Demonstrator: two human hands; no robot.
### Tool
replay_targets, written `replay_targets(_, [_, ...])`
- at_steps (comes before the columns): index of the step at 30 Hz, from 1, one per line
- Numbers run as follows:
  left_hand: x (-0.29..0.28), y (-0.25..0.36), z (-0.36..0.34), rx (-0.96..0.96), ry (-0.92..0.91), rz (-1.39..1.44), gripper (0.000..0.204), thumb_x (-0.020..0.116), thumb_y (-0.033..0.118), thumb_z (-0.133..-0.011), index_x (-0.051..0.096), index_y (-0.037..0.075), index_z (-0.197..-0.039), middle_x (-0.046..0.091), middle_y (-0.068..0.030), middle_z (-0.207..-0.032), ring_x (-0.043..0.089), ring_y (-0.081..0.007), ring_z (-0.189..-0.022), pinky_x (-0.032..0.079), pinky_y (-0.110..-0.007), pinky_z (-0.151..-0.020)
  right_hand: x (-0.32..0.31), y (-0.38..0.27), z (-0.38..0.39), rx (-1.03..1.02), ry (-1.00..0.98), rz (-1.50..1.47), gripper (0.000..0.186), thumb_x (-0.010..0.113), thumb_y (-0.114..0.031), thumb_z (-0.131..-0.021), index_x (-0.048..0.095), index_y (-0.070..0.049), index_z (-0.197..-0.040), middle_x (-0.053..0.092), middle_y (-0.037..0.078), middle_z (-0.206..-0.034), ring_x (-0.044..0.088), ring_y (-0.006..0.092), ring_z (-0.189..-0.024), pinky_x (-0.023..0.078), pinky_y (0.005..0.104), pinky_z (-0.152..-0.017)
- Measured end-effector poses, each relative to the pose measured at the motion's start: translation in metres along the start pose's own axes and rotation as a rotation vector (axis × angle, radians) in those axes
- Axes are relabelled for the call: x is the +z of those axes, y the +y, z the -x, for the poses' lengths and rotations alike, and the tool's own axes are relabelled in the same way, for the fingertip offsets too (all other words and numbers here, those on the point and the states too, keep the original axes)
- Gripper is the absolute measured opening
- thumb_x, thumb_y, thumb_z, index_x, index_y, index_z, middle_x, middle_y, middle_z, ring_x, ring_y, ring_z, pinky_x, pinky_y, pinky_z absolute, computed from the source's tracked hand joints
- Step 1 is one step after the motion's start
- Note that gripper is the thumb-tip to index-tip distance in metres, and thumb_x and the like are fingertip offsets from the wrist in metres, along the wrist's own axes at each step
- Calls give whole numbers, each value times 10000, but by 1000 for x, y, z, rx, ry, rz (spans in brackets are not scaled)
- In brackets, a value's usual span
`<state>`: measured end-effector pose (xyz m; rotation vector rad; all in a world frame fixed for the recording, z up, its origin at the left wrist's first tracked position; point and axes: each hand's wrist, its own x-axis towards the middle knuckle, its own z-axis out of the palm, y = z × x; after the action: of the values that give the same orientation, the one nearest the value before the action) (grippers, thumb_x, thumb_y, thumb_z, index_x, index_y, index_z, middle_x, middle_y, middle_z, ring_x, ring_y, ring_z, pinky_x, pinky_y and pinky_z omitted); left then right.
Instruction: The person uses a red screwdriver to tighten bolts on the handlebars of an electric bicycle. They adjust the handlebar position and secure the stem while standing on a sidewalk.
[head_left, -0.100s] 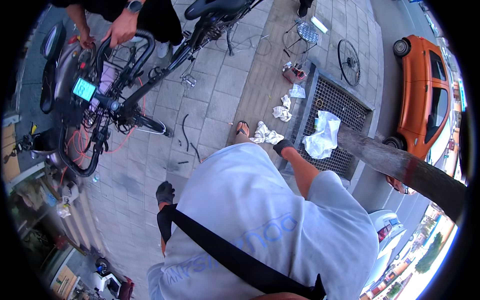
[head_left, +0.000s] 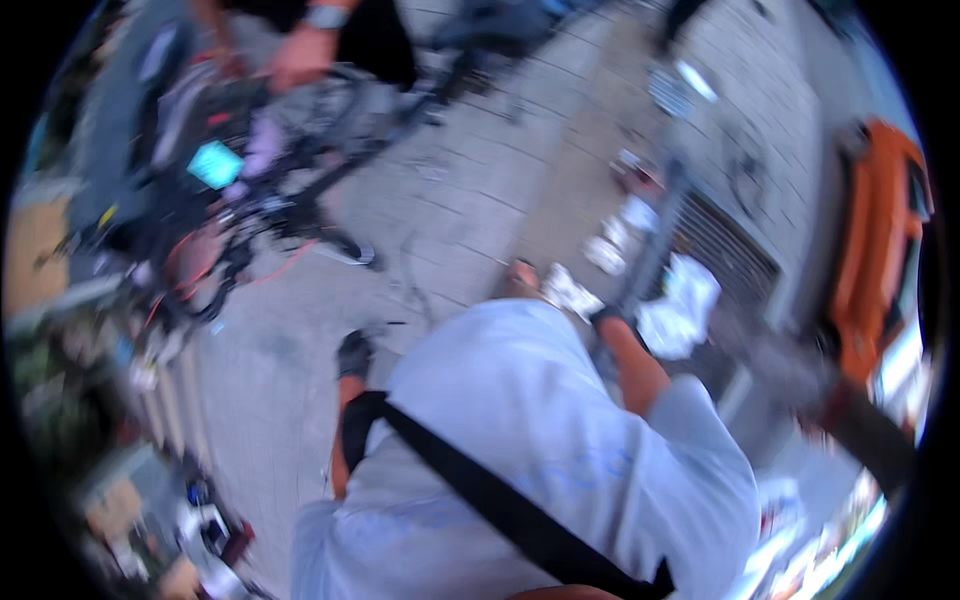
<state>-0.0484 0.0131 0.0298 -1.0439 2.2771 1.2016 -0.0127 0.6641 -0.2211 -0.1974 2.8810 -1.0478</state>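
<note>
The whole view is smeared by motion. My left hand [head_left: 355,353], in a dark glove, hangs low at my left side over the paving. It looks empty, and its fingers were loosely apart a moment earlier. On the other side, my right hand [head_left: 612,316], also dark-gloved, hangs past my grey shirt [head_left: 500,390]. Nearest to it are a crumpled white cloth [head_left: 571,293] and a clear plastic bag [head_left: 682,310]; I cannot tell whether it touches either. Its fingers are too blurred to read.
Ahead on the left stands a dark bicycle [head_left: 310,195] with a lit display [head_left: 215,164]; another person's hand [head_left: 302,60] is close to its handlebar. To the right are a floor grate [head_left: 728,240], a tree trunk [head_left: 868,432] and an orange car [head_left: 868,260].
The view has swung, so the bicycle, cloths, grate and car all shift right and slightly down in the picture. Both my hands keep hanging at my sides.
</note>
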Motion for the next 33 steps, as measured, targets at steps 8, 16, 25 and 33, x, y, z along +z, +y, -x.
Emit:
replay_targets(8, [94, 129, 33, 198, -160, -367, 426, 709, 273, -899, 673, 36, -1251, 732, -170, -1108, 704, -273, -1000, 555, -378, -910, -171, 35, -6, 1269, -117, -609, 160, 664, -189, -870, 717, -39, -887, 606, 96, -633, 578, 245, -475, 460, 414, -448])
replay_targets(16, [89, 173, -17, 239, -90, -371, 452, 705, 305, -887, 678, 31, -1245, 722, -186, -1173, 699, -294, -1077, 545, -385, -950, -173, 23, -23, 1384, -81, -715, 128, 681, -155, -855, 702, -31, -881, 617, 90, -640, 583, 231, -502, 457, 411, -455])
replay_targets(25, [127, 167, -102, 365, -30, -215, 432, 716, 264, -863, 686, -10, -1196, 738, -183, -1006, 718, -257, -861, 575, -374, -786, -115, 42, 18, 767, -376, -151, 300, 568, -325, -894, 770, -116, -969, 751, 161, -984, 717, 340, -963, 532, 404, -870])
replay_targets(33, [126, 164, -121, 449, 69, -195, 391, 700, 294, -855, 725, 24, -1137, 743, -187, -965, 719, -284, -830, 571, -386, -770, -192, -28, -92, 1064, -178, -356, 249, 681, -231, -898, 753, -34, -1032, 682, 83, -757, 620, 216, -561, 478, 374, -495])
